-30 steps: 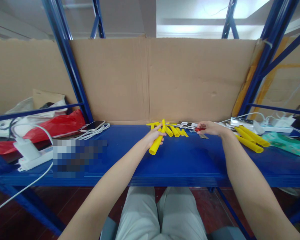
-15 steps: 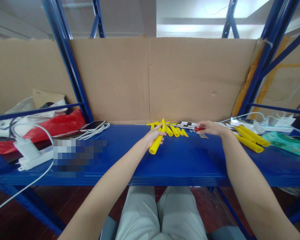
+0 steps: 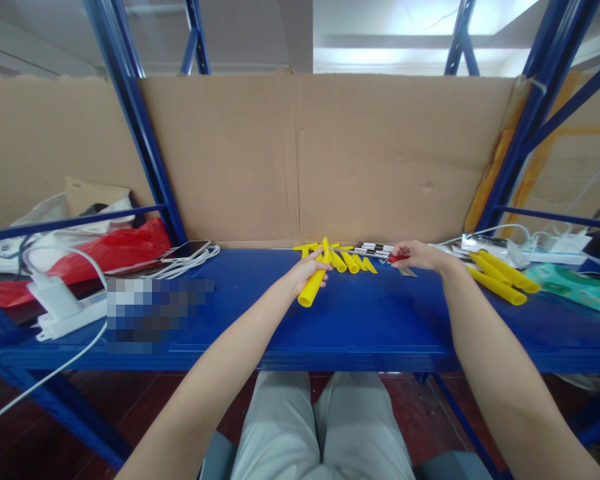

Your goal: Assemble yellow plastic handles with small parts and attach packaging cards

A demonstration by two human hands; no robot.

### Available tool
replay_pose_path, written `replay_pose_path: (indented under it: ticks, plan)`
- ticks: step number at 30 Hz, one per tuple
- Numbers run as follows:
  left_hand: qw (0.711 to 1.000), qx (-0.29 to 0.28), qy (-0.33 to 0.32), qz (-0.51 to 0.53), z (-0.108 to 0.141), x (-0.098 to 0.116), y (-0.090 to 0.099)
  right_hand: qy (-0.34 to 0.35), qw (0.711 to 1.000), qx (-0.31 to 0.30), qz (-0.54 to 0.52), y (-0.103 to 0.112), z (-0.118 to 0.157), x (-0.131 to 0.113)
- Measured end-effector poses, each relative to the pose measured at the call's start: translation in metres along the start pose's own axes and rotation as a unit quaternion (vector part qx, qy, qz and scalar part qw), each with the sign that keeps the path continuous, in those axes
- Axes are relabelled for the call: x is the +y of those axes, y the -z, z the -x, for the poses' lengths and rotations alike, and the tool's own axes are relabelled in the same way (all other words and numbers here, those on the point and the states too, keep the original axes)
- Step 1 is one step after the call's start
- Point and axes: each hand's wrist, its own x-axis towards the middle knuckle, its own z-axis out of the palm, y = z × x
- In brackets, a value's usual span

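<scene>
A yellow tube [image 3: 308, 293] is held by my left hand [image 3: 311, 270], its open end tilted toward me and a narrower yellow piece at its far end. My right hand [image 3: 414, 256] is closed around a small red-handled object [image 3: 396, 259] near the back of the shelf. Between my hands lie several short yellow pieces [image 3: 350, 262], with black-and-white sticks [image 3: 375, 249] behind them. Small flat grey pieces [image 3: 407, 272] rest just below my right hand.
Several yellow tubes [image 3: 497, 283] lie at the right beside a green packet [image 3: 573, 287] and a power strip. At the left are a red bag [image 3: 115, 250], white cables [image 3: 193, 262] and a white charger [image 3: 55, 297]. A cardboard wall [image 3: 380, 153] stands behind.
</scene>
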Motion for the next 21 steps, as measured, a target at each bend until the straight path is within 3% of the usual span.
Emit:
replay_pose_path:
  ticks: [15,21]
  plan:
    - [0.996,0.056,0.005,-0.070,0.0025,-0.0048,-0.0038,0.020,0.998,-0.036,0.048,0.0077,0.0020,0.0013]
    - [0.996,0.056,0.001,-0.069,0.0025,-0.0050,-0.0037,-0.035,0.997,-0.051,0.044,0.0011,0.0027,-0.0006]
